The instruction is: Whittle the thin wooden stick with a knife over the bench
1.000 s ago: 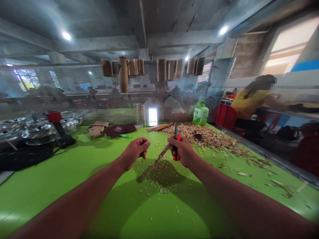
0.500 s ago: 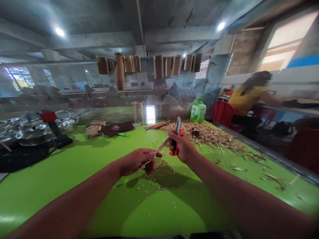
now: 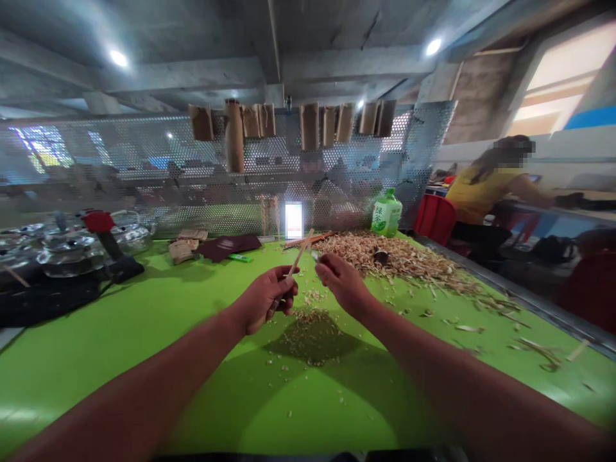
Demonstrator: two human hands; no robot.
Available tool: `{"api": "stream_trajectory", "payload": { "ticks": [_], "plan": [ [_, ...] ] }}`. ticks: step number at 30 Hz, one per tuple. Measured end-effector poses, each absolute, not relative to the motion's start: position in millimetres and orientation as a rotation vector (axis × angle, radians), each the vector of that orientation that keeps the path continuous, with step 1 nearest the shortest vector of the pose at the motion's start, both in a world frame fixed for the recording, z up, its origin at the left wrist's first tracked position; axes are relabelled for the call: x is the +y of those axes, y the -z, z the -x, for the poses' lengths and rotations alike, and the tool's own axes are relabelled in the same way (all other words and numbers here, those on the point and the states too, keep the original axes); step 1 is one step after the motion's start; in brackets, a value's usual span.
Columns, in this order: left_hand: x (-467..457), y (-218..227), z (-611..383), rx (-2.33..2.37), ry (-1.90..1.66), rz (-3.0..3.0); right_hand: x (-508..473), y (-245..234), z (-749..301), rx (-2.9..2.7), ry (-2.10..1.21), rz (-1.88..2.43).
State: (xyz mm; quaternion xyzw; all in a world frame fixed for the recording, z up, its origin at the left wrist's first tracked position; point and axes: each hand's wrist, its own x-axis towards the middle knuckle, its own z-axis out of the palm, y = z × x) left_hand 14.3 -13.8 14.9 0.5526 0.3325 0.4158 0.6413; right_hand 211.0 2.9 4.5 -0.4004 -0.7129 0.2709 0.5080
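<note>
One long green desk (image 3: 96,327) fills the lower view, and a perforated metal screen (image 3: 144,154) stands along its far edge, with nine brown paper sleeves (image 3: 309,126) hanging in a row from its top. Beyond the desk's right edge, a co-worker in a yellow shirt (image 3: 481,199) sits turned away, just beyond a red chair (image 3: 436,219). A broad heap of wood shavings (image 3: 385,256) covers the far right part of the desk, with a green-labelled plastic bottle (image 3: 386,213) standing upright behind it. Round metal vessels (image 3: 67,256) sit at the far left beside a red-topped stand (image 3: 99,221), and a dark maroon cloth (image 3: 224,247) lies flat nearer the middle. A bright white screen (image 3: 293,220) glows against the perforated metal. Nearer the person, a smaller patch of fine shavings (image 3: 308,337) lies on the desk below both hands. The left hand (image 3: 264,298) is curled closed around the lower part of a thin wooden stick (image 3: 299,253), held in the air above the desk. The stick's long axis points up and away, leaning right, and its upper end sits just beside the right hand (image 3: 339,282). That hand's fingers are curled and pinch a small metal piece (image 3: 315,255), mostly hidden by them.
</note>
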Motion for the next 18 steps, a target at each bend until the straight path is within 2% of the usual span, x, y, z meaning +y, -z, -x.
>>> {"api": "stream_trajectory", "payload": {
  "ticks": [5, 18],
  "plan": [
    [-13.7, -13.5, -16.5, 0.787, -1.025, -1.276, -6.4, -0.2, -207.1, -2.102, -0.378, 1.114],
    [-23.3, -21.5, -18.9, 0.889, -0.98, -1.404, -9.1, -4.3, -207.9, -2.113, -0.195, 1.198]
  ]
}}
